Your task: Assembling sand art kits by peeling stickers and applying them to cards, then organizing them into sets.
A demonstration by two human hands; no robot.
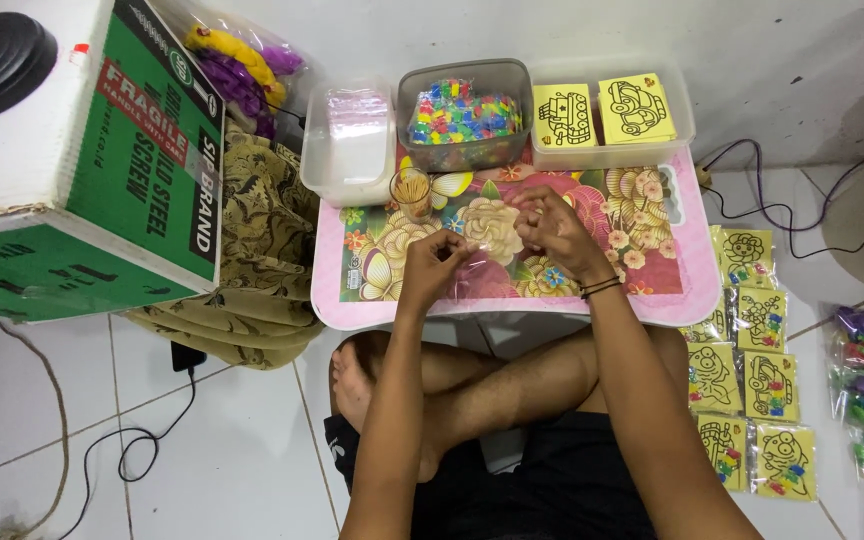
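My left hand (434,262) and my right hand (552,228) are over a small pink table with a flower pattern (642,270). Between them they hold a small clear plastic bag (487,238), which is hard to make out against the pattern. The left fingers pinch its near edge, and the right fingers are closed on its far side. A small glass of toothpicks (413,192) stands just beyond the left hand. My crossed legs lie under the table's near edge.
At the table's back stand a clear tub of plastic bags (352,140), a tub of colourful small pieces (464,118) and a tub of yellow picture cards (607,112). Packed yellow cards (752,380) lie on the floor right. A green-and-white carton (102,170) stands left.
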